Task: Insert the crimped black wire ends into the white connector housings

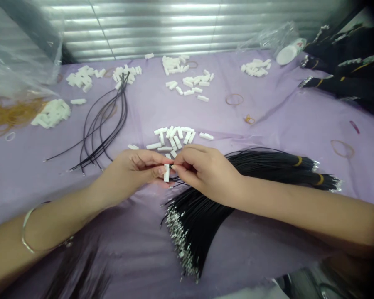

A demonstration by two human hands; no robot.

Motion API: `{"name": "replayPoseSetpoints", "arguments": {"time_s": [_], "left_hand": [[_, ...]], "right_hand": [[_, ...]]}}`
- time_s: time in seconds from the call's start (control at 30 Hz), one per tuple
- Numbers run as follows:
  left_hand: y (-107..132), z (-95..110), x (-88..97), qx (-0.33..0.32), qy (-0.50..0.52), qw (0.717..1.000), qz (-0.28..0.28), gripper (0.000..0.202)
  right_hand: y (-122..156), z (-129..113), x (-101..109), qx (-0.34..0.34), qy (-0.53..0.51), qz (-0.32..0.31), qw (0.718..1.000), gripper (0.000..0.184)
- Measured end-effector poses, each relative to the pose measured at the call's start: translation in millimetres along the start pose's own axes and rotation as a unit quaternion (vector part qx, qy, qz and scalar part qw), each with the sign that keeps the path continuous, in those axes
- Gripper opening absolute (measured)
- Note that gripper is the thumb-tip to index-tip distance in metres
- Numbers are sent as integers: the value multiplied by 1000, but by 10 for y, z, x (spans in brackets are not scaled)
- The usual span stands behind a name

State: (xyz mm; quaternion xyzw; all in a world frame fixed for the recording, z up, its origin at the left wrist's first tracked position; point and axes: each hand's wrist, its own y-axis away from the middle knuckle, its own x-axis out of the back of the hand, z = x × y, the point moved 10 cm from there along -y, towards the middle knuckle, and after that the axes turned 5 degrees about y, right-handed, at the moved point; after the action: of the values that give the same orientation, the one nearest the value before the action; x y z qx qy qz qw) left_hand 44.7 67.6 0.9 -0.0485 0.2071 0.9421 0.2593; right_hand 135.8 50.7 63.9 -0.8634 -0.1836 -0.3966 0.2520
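My left hand (134,170) pinches a small white plastic connector (166,173), held upright at the middle of the purple cloth. My right hand (205,168) meets it from the right, fingers pinched on a thin black wire whose end sits at the connector. Under my right wrist lies a thick bundle of black wires (237,182) with metal terminals fanning toward me, tied with yellow bands at the right. A small pile of white connectors (174,137) lies just beyond my hands.
Several finished black wires with connectors (106,120) lie at left. More heaps of white connectors (187,77) are spread across the back. Rubber bands (234,99) are scattered on the cloth, with a pile of them at far left. Plastic bags sit at back corners; dark wire bundles at right.
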Motion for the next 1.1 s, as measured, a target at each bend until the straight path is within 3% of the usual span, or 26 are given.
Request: {"name": "replayPoseSetpoints", "arguments": {"time_s": [0.23, 0.3, 0.5, 0.57, 0.7, 0.77, 0.83, 0.9, 0.97, 1.03, 1.1], "left_hand": [[-32, -90, 5, 21, 54, 998, -39, 17], [-36, -98, 23, 21, 73, 996, -43, 15], [-24, -104, 7, 46, 114, 990, -71, 16], [-29, -111, 22, 57, 122, 989, -62, 13], [-23, -113, 35, 52, 105, 992, -39, 12], [21, -26, 74, 11, 65, 998, 0, 17], [142, 197, 138, -70, -21, 995, 68, 14], [353, 535, 95, -179, -154, 964, 122, 3], [546, 776, -155, -259, -311, 908, 108, 6], [618, 765, -467, -270, -445, 852, 48, 16], [595, 548, -731, -234, -536, 811, -28, 37]], "right_hand": [[10, -17, 42, 16, 3, -5, 1000, 10], [12, -31, 87, 24, 17, -3, 1000, 16], [32, -2, -28, 3, 47, -105, 993, 29], [43, -27, -52, 13, 65, -117, 991, 28], [46, 43, -63, -21, 72, -131, 989, 6], [33, 111, -35, -57, 24, -121, 991, 5], [19, 213, 13, -106, -39, -92, 989, 13], [18, 318, 45, -149, -95, -60, 982, 20], [23, 377, 39, -167, -146, -41, 974, 22], [35, 407, 4, -177, -207, -31, 962, 21], [62, 466, -15, -202, -265, -7, 943, 22]]}}
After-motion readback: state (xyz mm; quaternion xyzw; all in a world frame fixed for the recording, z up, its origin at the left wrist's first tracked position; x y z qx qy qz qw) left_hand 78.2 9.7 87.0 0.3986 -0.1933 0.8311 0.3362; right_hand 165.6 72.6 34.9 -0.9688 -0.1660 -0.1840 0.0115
